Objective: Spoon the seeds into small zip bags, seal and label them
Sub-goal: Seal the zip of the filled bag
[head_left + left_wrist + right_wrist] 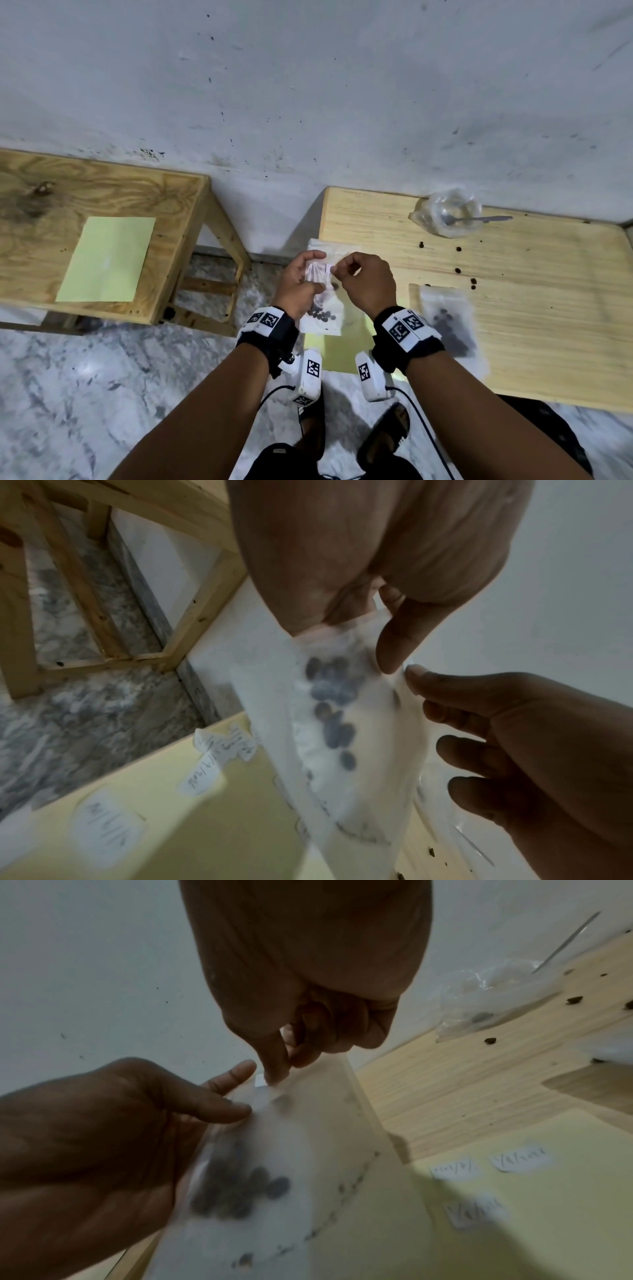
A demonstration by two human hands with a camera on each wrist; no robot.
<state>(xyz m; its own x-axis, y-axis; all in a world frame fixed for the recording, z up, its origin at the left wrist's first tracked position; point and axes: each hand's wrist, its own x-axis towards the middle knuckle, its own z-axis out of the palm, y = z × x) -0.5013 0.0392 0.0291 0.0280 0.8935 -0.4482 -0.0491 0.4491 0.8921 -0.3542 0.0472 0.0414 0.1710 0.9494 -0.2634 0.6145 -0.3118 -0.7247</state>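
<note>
I hold a small clear zip bag point(323, 310) of dark seeds point(320, 314) in the air at the left edge of the pale table point(534, 308). My left hand point(317, 272) pinches the bag's upper left side, thumb in front. My right hand point(337, 269) pinches a small white label point(329, 268) against the bag's upper part. In the right wrist view, the right hand point(284, 1072) holds the label point(265, 1081) on the bag point(308, 1137). In the left wrist view, the left hand point(363, 631) grips the bag point(342, 750).
A second seed bag point(448, 323) lies on the table to the right. A clear bowl point(448, 214) with a spoon point(486, 219) stands at the back, loose seeds point(457, 270) around it. A yellow sheet point(548, 1218) of handwritten labels point(520, 1158) lies under my hands. A green sheet point(106, 260) lies on the left stool.
</note>
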